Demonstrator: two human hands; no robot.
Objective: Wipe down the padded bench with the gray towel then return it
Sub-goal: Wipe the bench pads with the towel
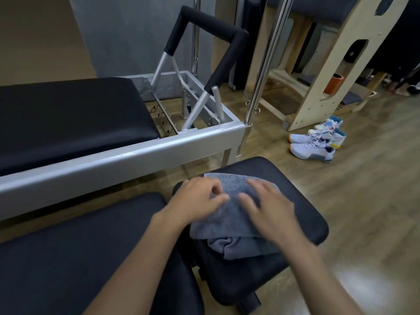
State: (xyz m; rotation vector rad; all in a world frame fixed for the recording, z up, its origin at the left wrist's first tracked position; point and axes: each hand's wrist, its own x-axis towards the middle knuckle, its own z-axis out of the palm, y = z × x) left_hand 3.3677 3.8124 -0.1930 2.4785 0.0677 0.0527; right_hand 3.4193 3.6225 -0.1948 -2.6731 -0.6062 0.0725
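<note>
Gray towel (229, 221): lies rumpled and partly folded on the black padded table (302, 208) in the lower middle of the view, its far edge flat, its near edge bunched and hanging over a darker lower pad.
Left hand (195, 201): rests on the left part of the towel, palm down, fingers bent; thumb and forefinger seem to pinch a fold of cloth, but blur keeps me from telling whether the grip has really closed on it.
Right hand (270, 210): lies flat on the right part of the towel, fingers spread and pointing away from the person; the grip is open, pressing on the cloth and not clasping it. The hand is blurred.
Forearms: both bare, reaching in from the bottom edge.
Second pad (75, 251): a long black cushion just left of the towel's pad, with a narrow gap between them.
Reformer frame (127, 155): a silver metal rail runs across behind the hands, with a black carriage pad (68, 119) on it at left.
Foot bar (211, 26): black-padded, raised at an angle on silver arms at the frame's far end.
Upright pole (266, 60): shiny metal, standing at the frame's corner.
Wooden apparatus (329, 71): pale, well behind at right, with an orange roller (334, 84) in it.
Sneakers (316, 142): two pale pairs on the wood floor (375, 178), to the right, apart from the table.
</note>
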